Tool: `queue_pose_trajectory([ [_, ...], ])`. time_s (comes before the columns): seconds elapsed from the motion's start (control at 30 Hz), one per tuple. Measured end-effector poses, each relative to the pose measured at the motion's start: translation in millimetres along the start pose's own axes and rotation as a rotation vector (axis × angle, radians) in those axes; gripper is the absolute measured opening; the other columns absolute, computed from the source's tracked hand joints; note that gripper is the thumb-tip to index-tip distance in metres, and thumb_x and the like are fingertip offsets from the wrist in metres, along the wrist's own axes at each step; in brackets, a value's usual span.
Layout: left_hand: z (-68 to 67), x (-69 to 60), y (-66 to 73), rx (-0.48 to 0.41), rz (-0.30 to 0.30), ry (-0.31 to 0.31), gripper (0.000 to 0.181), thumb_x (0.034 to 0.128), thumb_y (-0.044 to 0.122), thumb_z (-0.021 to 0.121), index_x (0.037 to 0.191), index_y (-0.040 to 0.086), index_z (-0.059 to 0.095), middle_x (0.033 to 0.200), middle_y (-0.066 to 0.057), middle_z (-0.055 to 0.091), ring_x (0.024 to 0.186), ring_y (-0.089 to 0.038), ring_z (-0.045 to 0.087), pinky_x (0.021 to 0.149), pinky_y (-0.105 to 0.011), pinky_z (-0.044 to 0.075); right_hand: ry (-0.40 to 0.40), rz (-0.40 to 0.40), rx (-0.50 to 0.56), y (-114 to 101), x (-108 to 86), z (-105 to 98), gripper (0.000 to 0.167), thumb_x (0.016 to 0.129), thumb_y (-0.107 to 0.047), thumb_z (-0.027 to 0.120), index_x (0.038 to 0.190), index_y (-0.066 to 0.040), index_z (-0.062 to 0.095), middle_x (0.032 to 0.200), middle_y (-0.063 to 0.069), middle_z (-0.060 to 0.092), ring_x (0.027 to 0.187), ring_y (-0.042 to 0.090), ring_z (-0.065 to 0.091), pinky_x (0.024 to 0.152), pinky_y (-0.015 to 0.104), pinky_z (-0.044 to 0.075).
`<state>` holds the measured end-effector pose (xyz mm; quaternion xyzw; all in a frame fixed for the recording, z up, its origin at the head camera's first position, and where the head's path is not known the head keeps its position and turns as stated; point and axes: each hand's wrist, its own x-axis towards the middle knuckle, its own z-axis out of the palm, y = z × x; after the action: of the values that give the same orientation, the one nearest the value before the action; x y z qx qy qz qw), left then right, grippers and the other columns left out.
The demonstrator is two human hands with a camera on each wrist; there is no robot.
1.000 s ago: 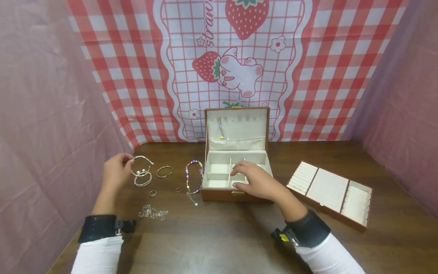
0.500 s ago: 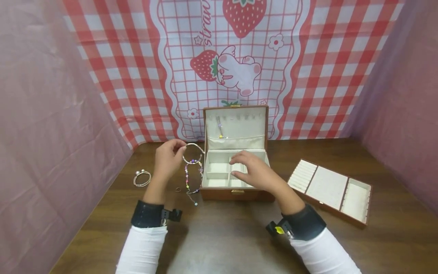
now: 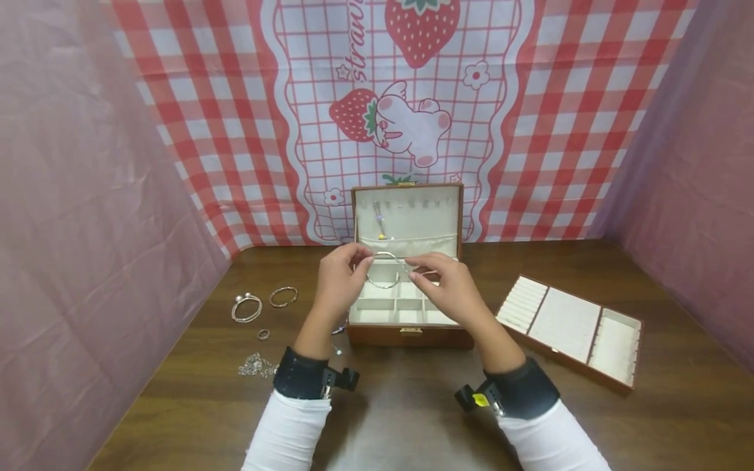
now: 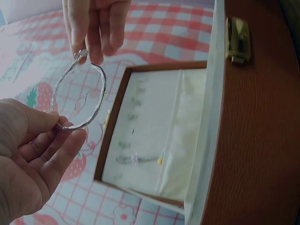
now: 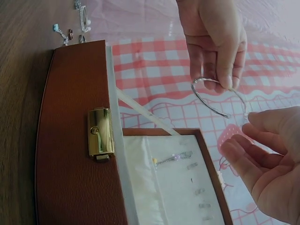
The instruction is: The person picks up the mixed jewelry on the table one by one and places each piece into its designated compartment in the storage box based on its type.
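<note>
Between thumb and fingers, my left hand (image 3: 340, 278) pinches a thin silver open bangle (image 4: 101, 91) at one side of its loop. The bangle is held above the compartments of the brown jewelry box (image 3: 379, 336), whose lid (image 3: 424, 219) stands up. From the other side, a fingertip of my right hand (image 3: 450, 288) touches or nearly touches one end of the bangle. The right thumb and fingers are apart, as the right wrist view shows. A charm piece with a yellow bead (image 5: 154, 161) hangs inside the lid.
Left on the table lie a bangle with pearly balls (image 3: 247, 318), another bangle (image 3: 284, 288), a ring (image 3: 263, 334) and a tangled silver chain (image 3: 254, 364). A beaded necklace is mostly behind the left arm. On the right lies a sectioned tray (image 3: 565, 324).
The left hand has carried the bangle rightward from the left of the table to above the box. The right hand has lifted off the box compartments and moved slightly right, toward the bangle.
</note>
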<state>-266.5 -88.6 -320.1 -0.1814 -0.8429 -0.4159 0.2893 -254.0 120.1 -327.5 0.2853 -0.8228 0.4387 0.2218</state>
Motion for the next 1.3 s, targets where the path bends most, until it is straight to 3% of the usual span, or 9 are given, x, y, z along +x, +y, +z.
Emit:
queue_pose_trajectory([
  [0.4, 3.7, -8.1, 8.3, 0.009, 0.063, 0.011, 0.004, 0.0882, 0.007, 0.070, 0.091, 0.004, 0.071, 0.087, -0.006, 0.069, 0.081, -0.018, 0.064, 0.067, -0.029, 0.054, -0.007, 0.133, 0.058, -6, -4.9, -5, 0.019, 0.084, -0.005, 0.075, 0.103, 0.000, 0.073, 0.088, 0.008, 0.072, 0.074, 0.017, 0.066, 0.065, 0.025, 0.055],
  [0.6, 4.7, -11.4, 10.3, -0.076, 0.080, -0.026, 0.004, 0.0888, 0.006, 0.070, 0.093, 0.004, 0.070, 0.088, -0.006, 0.068, 0.083, -0.016, 0.064, 0.064, -0.022, 0.054, -0.012, 0.187, 0.105, -11, -7.8, -10, 0.019, 0.086, -0.005, 0.073, 0.104, 0.000, 0.073, 0.087, 0.009, 0.073, 0.071, 0.017, 0.068, 0.060, 0.024, 0.053],
  [0.7, 5.8, -10.4, 11.7, -0.168, 0.044, -0.054, 0.007, 0.0897, 0.007, 0.070, 0.096, 0.004, 0.070, 0.089, -0.005, 0.068, 0.081, -0.015, 0.065, 0.064, -0.022, 0.055, 0.006, 0.222, 0.128, -13, -7.8, -15, 0.017, 0.087, -0.005, 0.072, 0.103, 0.001, 0.073, 0.087, 0.011, 0.073, 0.072, 0.019, 0.070, 0.058, 0.024, 0.052],
  [0.9, 5.4, -9.0, 14.4, -0.451, -0.131, -0.179, 0.027, 0.0871, 0.011, 0.074, 0.112, 0.001, 0.067, 0.098, -0.010, 0.069, 0.088, -0.018, 0.065, 0.070, -0.031, 0.057, 0.053, 0.381, 0.227, -13, -5.0, -22, 0.020, 0.090, -0.008, 0.070, 0.106, 0.004, 0.072, 0.090, 0.014, 0.072, 0.075, 0.015, 0.070, 0.065, 0.022, 0.055],
  [1.0, 5.7, -9.4, 14.4, -0.500, -0.188, -0.262, 0.038, 0.0834, 0.011, 0.077, 0.119, 0.004, 0.064, 0.104, -0.011, 0.068, 0.093, -0.020, 0.066, 0.075, -0.033, 0.057, 0.121, 0.457, 0.337, -13, -3.5, -23, 0.025, 0.091, -0.009, 0.069, 0.109, 0.008, 0.069, 0.093, 0.015, 0.071, 0.075, 0.011, 0.070, 0.072, 0.023, 0.056],
  [1.17, 11.7, -10.9, 14.5, -0.508, -0.197, -0.368, 0.046, 0.0839, 0.010, 0.077, 0.126, 0.003, 0.059, 0.107, -0.011, 0.069, 0.092, -0.022, 0.069, 0.077, -0.033, 0.057, 0.298, 0.517, 0.504, -13, -2.3, -20, 0.029, 0.090, -0.008, 0.070, 0.112, 0.010, 0.066, 0.090, 0.009, 0.070, 0.073, 0.010, 0.070, 0.076, 0.027, 0.056],
  [1.3, 19.5, -12.4, 16.4, -0.598, -0.185, -0.337, 0.036, 0.0881, 0.006, 0.071, 0.121, -0.003, 0.060, 0.103, -0.017, 0.069, 0.086, -0.023, 0.070, 0.075, -0.035, 0.058, 0.366, 0.526, 0.604, -14, -1.5, -17, 0.028, 0.089, -0.004, 0.069, 0.112, 0.012, 0.065, 0.085, 0.006, 0.070, 0.071, 0.011, 0.070, 0.076, 0.027, 0.056],
])
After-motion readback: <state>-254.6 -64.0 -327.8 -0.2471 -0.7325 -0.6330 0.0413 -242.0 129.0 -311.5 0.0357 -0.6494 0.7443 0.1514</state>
